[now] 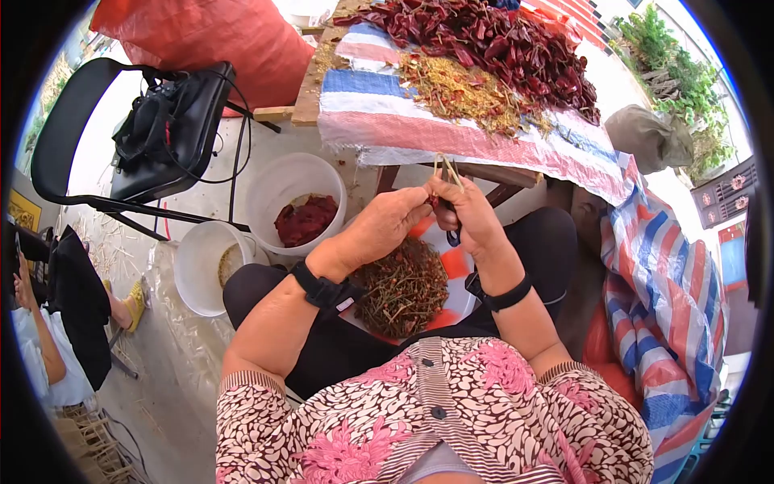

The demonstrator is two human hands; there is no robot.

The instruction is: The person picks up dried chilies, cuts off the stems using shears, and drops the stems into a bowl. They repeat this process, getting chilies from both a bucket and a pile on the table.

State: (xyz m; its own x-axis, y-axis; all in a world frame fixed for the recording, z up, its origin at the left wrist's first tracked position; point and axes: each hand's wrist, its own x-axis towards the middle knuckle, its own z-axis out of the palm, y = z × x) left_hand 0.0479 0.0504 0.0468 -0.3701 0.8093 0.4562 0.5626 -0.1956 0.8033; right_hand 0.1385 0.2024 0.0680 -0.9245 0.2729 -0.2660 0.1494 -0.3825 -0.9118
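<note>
My left hand [385,219] and my right hand [477,219] meet in front of me, just below the table edge. Pinched in my left fingers is a dark red dried chili pepper [434,201], mostly covered by them. My right hand is closed around dark-handled scissors [454,238], largely hidden in the palm. Two thin pale tips [446,167] point up in a V past the fingers. Below my hands, between my legs, a white-and-red container [457,278] holds a heap of chili stems and scraps [403,294].
Dried red chilies [500,48] and yellow seeds [459,93] lie on a striped sheet [379,121] over the table. Left are a white bucket [334,181] with red chilies, another bucket [193,266], a black chair [64,137] with a bag, and a seated person [52,339].
</note>
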